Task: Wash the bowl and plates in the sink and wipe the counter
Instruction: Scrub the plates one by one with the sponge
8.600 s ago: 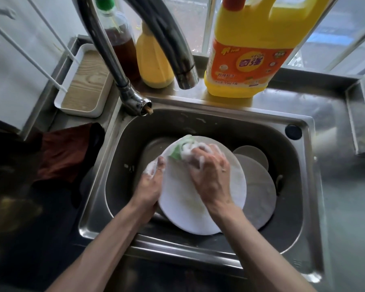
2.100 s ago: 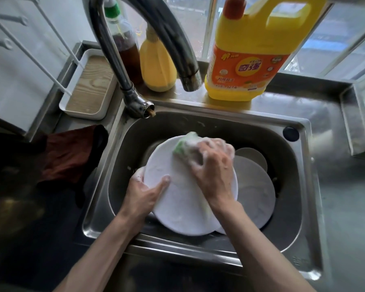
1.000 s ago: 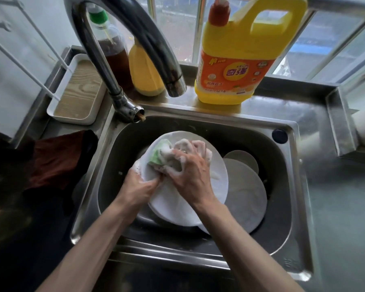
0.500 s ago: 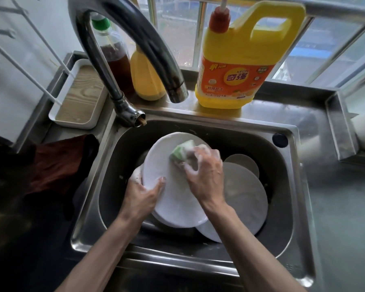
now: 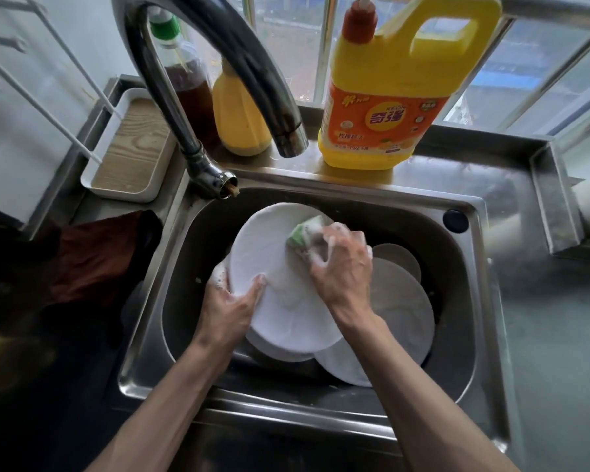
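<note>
The right hand (image 5: 343,267) clutched a soapy green sponge (image 5: 304,231) against the upper right of a white plate (image 5: 273,267). The left hand (image 5: 229,308) gripped that plate's left rim, thumb on its face, tilting it over the steel sink (image 5: 470,328). More plates (image 5: 402,301) lay beneath. A yellow detergent jug (image 5: 385,97) stood behind the faucet (image 5: 239,63).

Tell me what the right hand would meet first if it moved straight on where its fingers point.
Probably the sink wall behind the plate; the right hand grips the sponge. Depth unclear.
</note>
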`<state>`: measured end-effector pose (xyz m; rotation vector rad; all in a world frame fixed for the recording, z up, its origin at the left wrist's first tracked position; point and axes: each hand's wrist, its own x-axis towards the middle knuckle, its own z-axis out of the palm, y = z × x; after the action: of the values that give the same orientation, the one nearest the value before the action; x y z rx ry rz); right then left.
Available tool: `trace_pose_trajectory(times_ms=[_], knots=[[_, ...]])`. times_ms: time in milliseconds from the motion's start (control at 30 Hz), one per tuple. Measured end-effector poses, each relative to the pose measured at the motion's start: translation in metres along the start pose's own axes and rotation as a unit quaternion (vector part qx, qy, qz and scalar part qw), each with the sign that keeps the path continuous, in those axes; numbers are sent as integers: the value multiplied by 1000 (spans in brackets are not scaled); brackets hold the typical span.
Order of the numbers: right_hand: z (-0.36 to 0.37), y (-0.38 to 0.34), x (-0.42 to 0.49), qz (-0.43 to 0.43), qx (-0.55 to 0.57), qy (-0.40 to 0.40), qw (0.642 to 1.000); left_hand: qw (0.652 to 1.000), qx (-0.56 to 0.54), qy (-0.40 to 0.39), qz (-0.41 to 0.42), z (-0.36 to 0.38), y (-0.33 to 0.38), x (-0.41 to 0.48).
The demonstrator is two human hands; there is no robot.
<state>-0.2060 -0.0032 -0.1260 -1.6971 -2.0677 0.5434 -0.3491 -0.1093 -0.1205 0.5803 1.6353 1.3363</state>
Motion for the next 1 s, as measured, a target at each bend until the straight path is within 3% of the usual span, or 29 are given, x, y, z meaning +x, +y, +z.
trace_pose_trajectory(times_ms=[133, 200, 367, 567, 767, 933, 1000], knots=[[1, -25, -17, -105, 109, -97, 984, 1000, -8, -22, -5, 4, 0, -1], [3, -24, -9, -106, 117, -110, 981, 1000, -5, -30, -2, 3, 0, -4], [-3, 7, 8, 33, 19, 14, 999, 1000, 17, -25, 1, -2, 1, -6], [-4, -11, -15, -99, 91, -27, 991, 999, 39, -21, 6, 3, 3, -8], [-8, 12, -5, -45, 83, 76, 993, 998, 54, -10, -2, -5, 4, -14], [-6, -9, -18, 4, 171, 79, 982, 998, 58, -15, -11, 1, 0, -20], [-1, -17, -22, -30, 172, 48, 984, 998, 58, -14, -14, 1, -1, -21]])
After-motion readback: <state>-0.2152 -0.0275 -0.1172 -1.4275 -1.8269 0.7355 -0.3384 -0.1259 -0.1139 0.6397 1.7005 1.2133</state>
